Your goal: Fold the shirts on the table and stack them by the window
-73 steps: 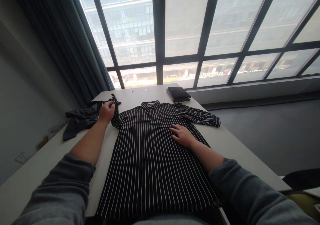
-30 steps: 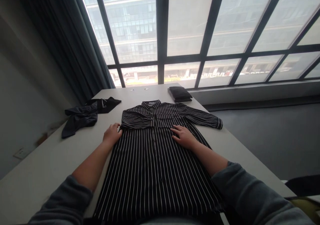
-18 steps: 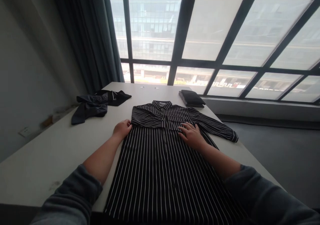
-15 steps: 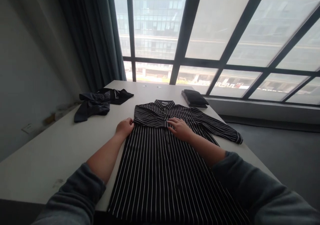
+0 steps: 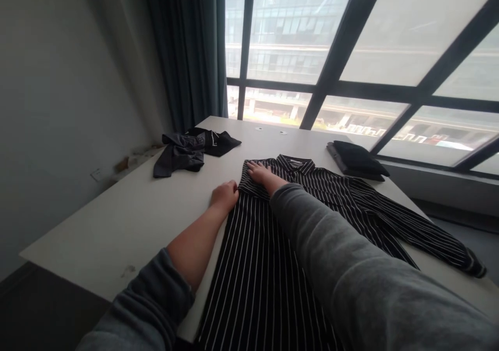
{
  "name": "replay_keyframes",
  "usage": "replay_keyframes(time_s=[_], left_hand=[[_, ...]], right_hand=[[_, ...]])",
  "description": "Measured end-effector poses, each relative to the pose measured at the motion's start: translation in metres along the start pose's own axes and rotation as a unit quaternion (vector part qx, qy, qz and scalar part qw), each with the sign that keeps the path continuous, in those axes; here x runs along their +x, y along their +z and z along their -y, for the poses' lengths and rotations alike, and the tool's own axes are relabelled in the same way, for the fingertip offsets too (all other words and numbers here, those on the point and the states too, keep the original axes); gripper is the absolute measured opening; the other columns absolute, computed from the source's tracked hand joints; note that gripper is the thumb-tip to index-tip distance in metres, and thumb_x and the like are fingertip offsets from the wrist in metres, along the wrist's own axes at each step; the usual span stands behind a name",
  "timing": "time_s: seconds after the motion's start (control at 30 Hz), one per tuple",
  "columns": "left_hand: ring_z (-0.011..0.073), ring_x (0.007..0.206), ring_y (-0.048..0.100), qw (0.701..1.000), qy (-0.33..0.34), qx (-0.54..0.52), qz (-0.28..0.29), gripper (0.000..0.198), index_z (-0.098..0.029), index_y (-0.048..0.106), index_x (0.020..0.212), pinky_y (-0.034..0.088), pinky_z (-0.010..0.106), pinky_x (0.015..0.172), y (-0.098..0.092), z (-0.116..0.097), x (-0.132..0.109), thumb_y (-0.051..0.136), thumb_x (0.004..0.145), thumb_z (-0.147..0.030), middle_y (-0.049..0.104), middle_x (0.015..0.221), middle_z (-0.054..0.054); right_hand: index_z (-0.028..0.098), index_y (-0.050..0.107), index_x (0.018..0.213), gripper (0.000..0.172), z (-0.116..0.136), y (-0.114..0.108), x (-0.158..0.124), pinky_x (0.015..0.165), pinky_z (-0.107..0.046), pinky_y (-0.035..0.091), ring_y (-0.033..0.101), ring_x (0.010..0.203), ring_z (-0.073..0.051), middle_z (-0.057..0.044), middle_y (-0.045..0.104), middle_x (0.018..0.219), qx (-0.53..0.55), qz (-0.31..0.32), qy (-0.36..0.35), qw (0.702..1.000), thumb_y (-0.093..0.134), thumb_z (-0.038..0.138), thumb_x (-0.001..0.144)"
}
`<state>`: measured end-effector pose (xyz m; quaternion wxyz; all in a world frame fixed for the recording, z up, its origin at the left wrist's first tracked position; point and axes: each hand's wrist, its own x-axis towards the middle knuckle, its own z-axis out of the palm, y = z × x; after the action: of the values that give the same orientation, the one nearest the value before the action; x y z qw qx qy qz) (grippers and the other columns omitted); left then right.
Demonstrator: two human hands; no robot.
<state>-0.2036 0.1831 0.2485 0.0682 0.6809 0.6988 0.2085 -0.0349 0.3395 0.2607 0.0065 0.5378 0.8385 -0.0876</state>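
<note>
A black shirt with white stripes (image 5: 257, 268) lies spread on the table, its collar toward the window. The sleeve on the left is folded across the chest, while the other stretches out to the right. My left hand (image 5: 225, 197) pinches the shirt's left edge at the lower corner of the folded sleeve. Flat on that sleeve near the shoulder rests my right hand (image 5: 260, 175), fingers spread. My right forearm crosses over the shirt and hides part of its front.
A crumpled dark grey garment (image 5: 181, 154) and a black garment (image 5: 220, 143) lie at the table's back left. Folded dark clothes (image 5: 356, 158) are stacked at the back right. Beyond the white table (image 5: 156, 226) stand a curtain (image 5: 187, 54) and large windows.
My right hand has slid from the cuff at mid-chest to the folded sleeve's shoulder end. My left hand stays at the shirt's edge. The view has turned to the right, then left objects appear shifted rightward.
</note>
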Motion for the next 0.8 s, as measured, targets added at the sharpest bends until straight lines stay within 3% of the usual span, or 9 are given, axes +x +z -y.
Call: replay_keyframes(time_s=[0.13,0.33,0.43,0.53,0.7,0.8], left_hand=[[0.0248,0.102,0.07,1.0,-0.009,0.001,0.003,0.016,-0.026,0.07,0.108,0.052,0.035,0.088,0.0,0.002,0.006,0.058,0.099,-0.031,0.076,0.111,0.007],[0.0297,0.115,0.067,1.0,-0.006,0.005,-0.004,0.026,-0.025,0.072,0.119,0.05,0.043,0.103,-0.008,-0.003,0.008,0.057,0.098,-0.026,0.074,0.12,0.011],[0.0301,0.137,0.056,0.997,0.078,0.003,-0.006,0.042,-0.025,0.065,0.138,0.043,0.046,0.115,-0.009,-0.011,0.006,0.053,0.099,-0.023,0.064,0.147,0.01],[0.0306,0.15,0.044,0.983,0.173,0.042,0.048,0.043,-0.023,0.064,0.142,0.035,0.049,0.124,-0.003,-0.019,0.0,0.05,0.103,-0.032,0.054,0.161,0.01],[0.035,0.146,0.048,0.98,0.171,0.077,0.07,0.049,-0.021,0.061,0.146,0.021,0.058,0.128,0.01,-0.029,-0.014,0.056,0.101,-0.041,0.058,0.156,0.015],[0.0378,0.142,0.05,0.983,0.151,0.086,0.061,0.048,-0.023,0.062,0.144,0.025,0.061,0.125,0.01,-0.033,-0.021,0.058,0.1,-0.042,0.061,0.151,0.016]], right_hand=[[0.037,0.019,0.172,0.063,-0.013,0.013,0.016,0.124,-0.078,0.008,0.009,0.165,-0.039,-0.002,0.01,0.181,0.025,0.006,0.038,0.999,0.021,0.054,0.111],[0.037,0.019,0.172,0.068,-0.016,0.016,0.025,0.125,-0.075,0.004,0.006,0.165,-0.038,0.0,0.008,0.181,0.029,0.013,0.043,0.999,0.023,0.06,0.109],[0.037,0.018,0.172,0.069,-0.015,0.017,0.025,0.125,-0.075,0.005,0.007,0.165,-0.038,0.0,0.008,0.181,0.023,0.005,0.046,0.999,0.023,0.062,0.108],[0.037,0.018,0.172,0.069,-0.016,0.018,0.024,0.125,-0.074,0.006,0.008,0.165,-0.037,0.0,0.009,0.181,0.021,0.0,0.045,0.999,0.023,0.062,0.108],[0.034,0.021,0.172,0.069,-0.015,0.02,0.021,0.124,-0.075,0.008,0.01,0.164,-0.039,-0.005,0.011,0.181,0.018,-0.017,0.034,0.999,0.023,0.061,0.108],[0.031,0.027,0.171,0.067,-0.009,0.02,0.015,0.124,-0.075,0.006,0.008,0.164,-0.04,-0.008,0.012,0.18,-0.003,-0.07,0.037,0.997,0.024,0.057,0.109]])
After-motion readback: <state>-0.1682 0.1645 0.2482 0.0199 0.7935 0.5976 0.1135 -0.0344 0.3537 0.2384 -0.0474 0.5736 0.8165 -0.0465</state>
